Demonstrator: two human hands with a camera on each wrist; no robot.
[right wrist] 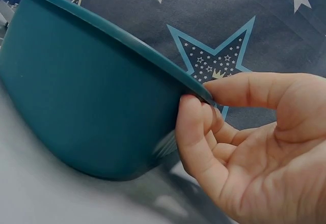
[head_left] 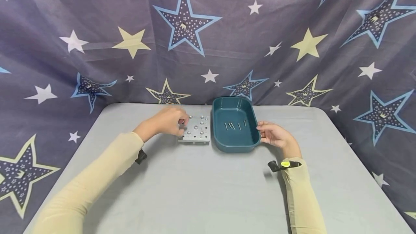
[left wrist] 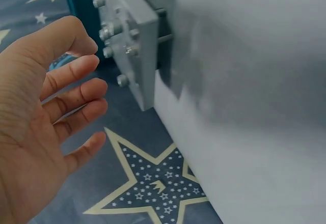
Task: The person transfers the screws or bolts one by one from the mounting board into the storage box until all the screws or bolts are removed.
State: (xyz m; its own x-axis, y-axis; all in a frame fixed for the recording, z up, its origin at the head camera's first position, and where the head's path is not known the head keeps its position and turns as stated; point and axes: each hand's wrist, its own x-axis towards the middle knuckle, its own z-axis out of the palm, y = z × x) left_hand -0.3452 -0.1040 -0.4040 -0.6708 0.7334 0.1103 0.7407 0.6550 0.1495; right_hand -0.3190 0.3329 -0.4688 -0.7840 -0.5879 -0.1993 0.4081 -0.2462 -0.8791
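A silver metal plate [head_left: 202,128] with several bolts set in its holes stands on the table, left of a teal plastic tub [head_left: 227,148]. In the left wrist view, bolt shanks stick out under the plate [left wrist: 147,56]. My left hand [head_left: 169,120] hovers at the plate's left side, its fingers loosely bent. Nothing shows between the thumb and fingers of this hand [left wrist: 56,96]. With thumb and forefinger, my right hand [head_left: 274,134] pinches the tub's right rim, which the right wrist view shows close up [right wrist: 204,94]. Several loose bolts [head_left: 231,126] lie on the tub floor.
The grey table [head_left: 208,190] ends just behind the tub and plate. A dark curtain [head_left: 234,46] printed with stars hangs along its back and sides. Each sleeved forearm carries a black wrist camera, one at the left cuff [head_left: 141,156].
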